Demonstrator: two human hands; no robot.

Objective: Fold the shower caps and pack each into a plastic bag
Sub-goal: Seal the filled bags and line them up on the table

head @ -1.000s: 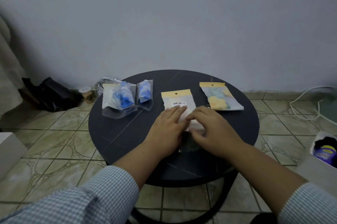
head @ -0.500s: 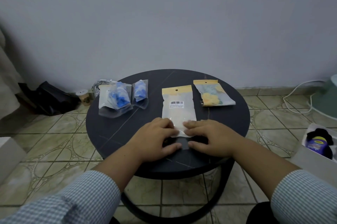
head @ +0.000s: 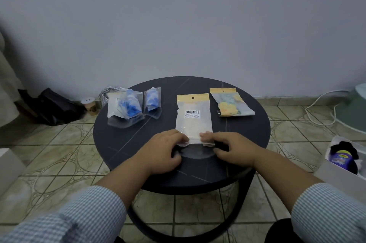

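A frosted plastic bag [head: 193, 119] with a yellow header and a barcode label lies flat at the middle of the round black table [head: 247, 130]. My left hand [head: 164, 150] and my right hand [head: 230, 148] pinch its near end, fingers on top and thumbs at the clear flap below. To the right lies a second yellow-header bag [head: 230, 103] holding a yellow and green shower cap. At the table's left sit two clear bags with blue caps, a larger one [head: 125, 109] and a smaller one [head: 152, 102].
The wall stands right behind the table. On the tiled floor lie a black bag [head: 53, 107] at the left, a small cup [head: 89, 104] and a white cable [head: 320, 108] at the right. A white box [head: 344, 163] with dark items sits at the right edge.
Both hands have slid back from the middle of the barcode bag to its near end and now pinch the open flap. The view has tilted up a little.
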